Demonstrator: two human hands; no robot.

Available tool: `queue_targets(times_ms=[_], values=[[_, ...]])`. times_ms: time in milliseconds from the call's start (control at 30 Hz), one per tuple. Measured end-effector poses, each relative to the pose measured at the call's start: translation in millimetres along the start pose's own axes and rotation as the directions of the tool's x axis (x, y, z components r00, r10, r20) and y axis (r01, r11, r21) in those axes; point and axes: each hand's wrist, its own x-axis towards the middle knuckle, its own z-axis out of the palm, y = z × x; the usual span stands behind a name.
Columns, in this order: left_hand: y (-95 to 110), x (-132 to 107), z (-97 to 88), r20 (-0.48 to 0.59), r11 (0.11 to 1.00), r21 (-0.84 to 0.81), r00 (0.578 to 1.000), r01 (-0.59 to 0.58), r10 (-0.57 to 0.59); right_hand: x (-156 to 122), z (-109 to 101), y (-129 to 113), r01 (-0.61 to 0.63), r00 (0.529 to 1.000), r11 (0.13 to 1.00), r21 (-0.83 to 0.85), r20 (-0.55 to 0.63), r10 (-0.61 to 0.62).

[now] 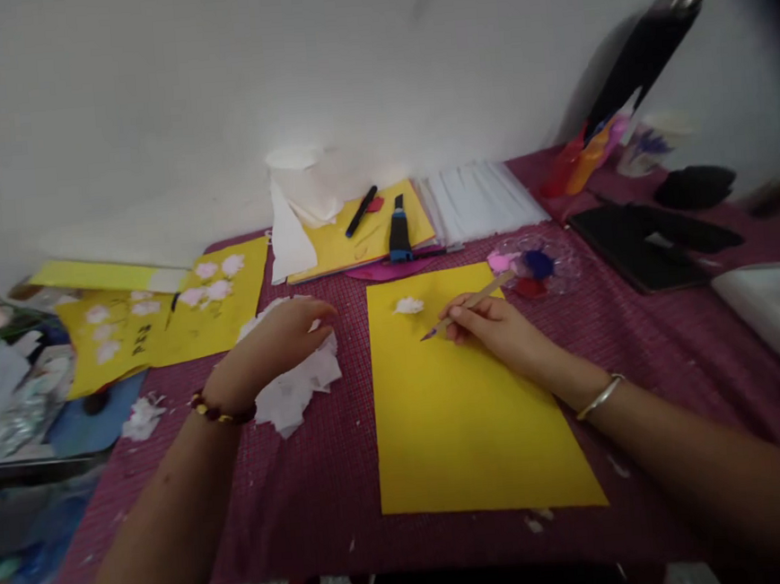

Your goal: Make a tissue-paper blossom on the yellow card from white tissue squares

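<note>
A yellow sheet [467,412] lies flat on the maroon checked tablecloth [312,496] in front of me. A small white paper tuft [408,306] sits near its top edge. My right hand [493,324] pinches a thin wooden brush [472,304], its tip resting on the yellow sheet just right of the tuft. My left hand [279,341] is curled over a pile of crumpled white tissue [299,385] left of the sheet, fingertips closed on it.
A clear paint palette [535,267] with pink, blue and red lies right of the brush. Behind are a blue glue bottle [398,228], a black pen [360,211], white strips [477,197] and a yellow sheet with white flowers [163,319]. A black tablet [643,241] lies far right.
</note>
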Motion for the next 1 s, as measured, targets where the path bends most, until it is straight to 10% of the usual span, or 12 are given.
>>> queue_targets(times_ms=[400, 733, 1000], values=[[-25, 20, 16.1, 0.249, 0.995, 0.035, 0.963, 0.098, -0.104, 4, -6, 13, 0.055, 0.991, 0.996, -0.075, 0.124, -0.046], [12, -4, -10.7, -0.266, 0.991, -0.135, 0.964, -0.010, -0.027, 0, -3, 13, 0.095, 0.992, 0.994, -0.056, 0.091, -0.089], [-23, 16, 29.5, 0.048, 0.976, 0.193, 0.992, 0.106, -0.117, -4, 0, 11, 0.081, 0.994, 0.991, -0.105, 0.083, -0.073]])
